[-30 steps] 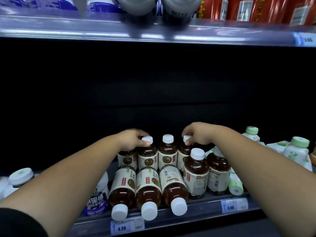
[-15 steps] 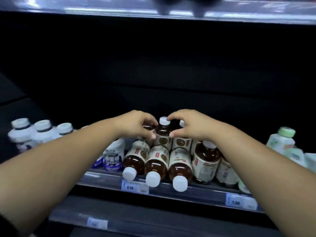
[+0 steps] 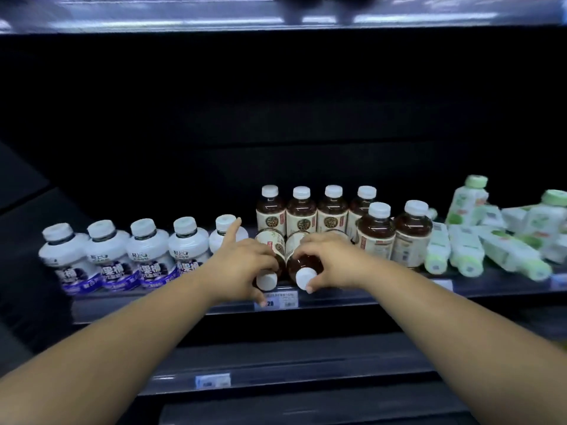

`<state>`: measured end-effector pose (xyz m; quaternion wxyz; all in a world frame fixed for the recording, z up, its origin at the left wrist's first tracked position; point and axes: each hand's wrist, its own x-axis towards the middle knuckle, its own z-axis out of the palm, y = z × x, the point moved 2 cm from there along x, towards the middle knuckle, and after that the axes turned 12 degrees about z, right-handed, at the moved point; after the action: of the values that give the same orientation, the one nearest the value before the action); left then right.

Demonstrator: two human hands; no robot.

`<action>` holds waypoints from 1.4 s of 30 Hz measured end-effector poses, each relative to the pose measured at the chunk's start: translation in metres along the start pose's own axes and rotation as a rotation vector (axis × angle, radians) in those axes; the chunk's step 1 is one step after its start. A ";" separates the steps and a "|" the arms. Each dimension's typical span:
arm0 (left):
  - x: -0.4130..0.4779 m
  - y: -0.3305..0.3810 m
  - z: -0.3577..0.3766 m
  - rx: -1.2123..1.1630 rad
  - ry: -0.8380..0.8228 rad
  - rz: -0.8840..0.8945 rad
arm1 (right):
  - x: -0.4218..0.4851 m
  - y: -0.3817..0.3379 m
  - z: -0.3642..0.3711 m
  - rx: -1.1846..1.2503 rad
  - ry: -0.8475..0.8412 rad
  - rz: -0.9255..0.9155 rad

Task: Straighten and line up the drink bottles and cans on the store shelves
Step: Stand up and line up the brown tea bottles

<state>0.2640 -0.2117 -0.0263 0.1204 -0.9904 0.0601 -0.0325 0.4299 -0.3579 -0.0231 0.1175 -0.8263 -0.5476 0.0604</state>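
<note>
Brown tea bottles with white caps fill the middle of the shelf [image 3: 352,297]. Several stand upright in a back row [image 3: 302,211], and two more upright ones [image 3: 376,233] stand to the right in front. Lying bottles point their caps at me along the front edge. My left hand [image 3: 242,265] is closed over the left lying bottle [image 3: 266,279], index finger raised. My right hand [image 3: 333,259] grips the lying bottle beside it [image 3: 303,273] near its neck. A third lying bottle is hidden under my right hand.
White bottles with purple labels [image 3: 107,253] stand in a row on the left. White and green bottles [image 3: 478,250] lie jumbled on the right, two of them upright. A price tag [image 3: 277,300] sits on the shelf rail. Another shelf edge [image 3: 276,19] runs overhead.
Both hands have come forward from the upright back-row caps and down onto the lying bottles at the front. The camera has pulled back, showing more of the shelf.
</note>
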 end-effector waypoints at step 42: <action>0.049 -0.064 -0.051 -0.274 0.132 -0.447 | 0.053 0.009 -0.066 0.250 -0.112 0.138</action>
<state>0.3156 -0.1681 0.0408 -0.0292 -0.9819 -0.1485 -0.1142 0.4740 -0.3215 0.0393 0.1843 -0.8362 -0.4834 0.1821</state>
